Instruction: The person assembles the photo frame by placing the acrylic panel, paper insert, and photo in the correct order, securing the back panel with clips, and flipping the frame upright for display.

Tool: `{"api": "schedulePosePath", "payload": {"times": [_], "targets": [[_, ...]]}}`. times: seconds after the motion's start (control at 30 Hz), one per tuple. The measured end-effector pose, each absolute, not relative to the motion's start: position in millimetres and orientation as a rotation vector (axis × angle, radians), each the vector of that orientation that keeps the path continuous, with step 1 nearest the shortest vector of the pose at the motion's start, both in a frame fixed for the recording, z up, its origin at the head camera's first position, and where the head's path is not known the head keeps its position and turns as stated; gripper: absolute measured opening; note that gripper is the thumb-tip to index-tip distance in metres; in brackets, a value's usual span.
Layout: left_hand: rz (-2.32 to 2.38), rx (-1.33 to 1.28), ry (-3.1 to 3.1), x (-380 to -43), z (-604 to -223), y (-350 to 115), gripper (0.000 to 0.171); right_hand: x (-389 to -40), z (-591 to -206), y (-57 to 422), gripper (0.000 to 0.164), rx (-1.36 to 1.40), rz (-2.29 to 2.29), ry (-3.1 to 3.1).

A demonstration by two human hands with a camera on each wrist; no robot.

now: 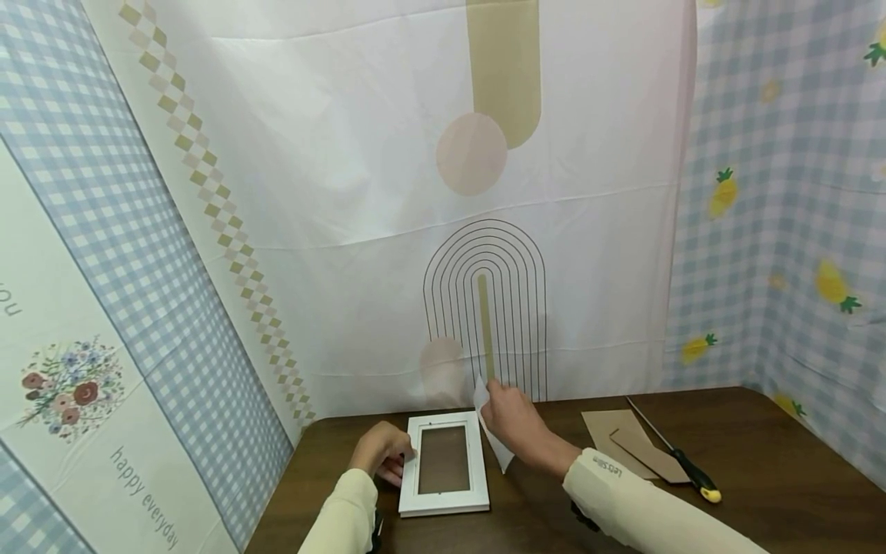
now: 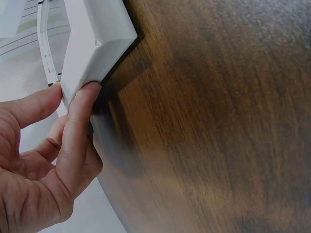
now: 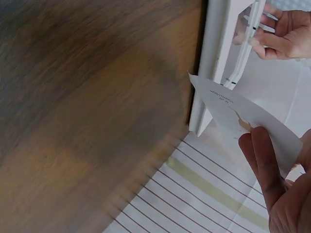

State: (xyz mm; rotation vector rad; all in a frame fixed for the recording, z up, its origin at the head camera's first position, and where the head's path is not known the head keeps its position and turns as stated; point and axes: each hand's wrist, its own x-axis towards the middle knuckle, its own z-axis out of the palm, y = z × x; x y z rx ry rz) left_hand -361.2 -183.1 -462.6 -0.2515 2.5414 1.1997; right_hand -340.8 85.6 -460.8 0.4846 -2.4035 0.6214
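A white picture frame (image 1: pixel 446 502) lies on the brown wooden table, its rectangular middle showing dark brown in the head view. My left hand (image 1: pixel 383 448) pinches the frame's left edge, thumb on the upper face and fingers against the outer side, as the left wrist view shows. Just past the frame's right side, my right hand (image 1: pixel 515 422) holds a white sheet of paper (image 1: pixel 497 446) by its upper part. In the right wrist view the paper (image 3: pixel 228 109) is slightly bent, with small print and a tan mark on it, and overlaps the frame.
Brown board pieces (image 1: pixel 612 427) lie on the table to the right, with a thin dark bent rod (image 1: pixel 633 456) over them. Beside them is a screwdriver (image 1: pixel 688 468) with a black and yellow handle. Patterned cloth (image 1: pixel 346 308) hangs behind the table's back edge.
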Motion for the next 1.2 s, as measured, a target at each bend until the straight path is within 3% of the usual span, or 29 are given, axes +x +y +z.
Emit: {"api": "schedulePosePath", "payload": {"times": [0.3,0.73,1.2], "targets": [[1.215,-0.245,2.564,-359.9,-465.6,-183.3,0.010,-340.2,-456.5,82.1,0.007,0.379,0.867,-2.497],[1.203,-0.248,2.569,-359.6,-463.8,-182.6,0.011,-336.6,-452.2,78.6,0.019,0.264,1.009,-2.580],[1.203,-0.246,2.571,-361.5,-465.4,-183.2,0.011,-336.4,-449.1,79.6,0.010,0.248,1.058,-2.533]]}}
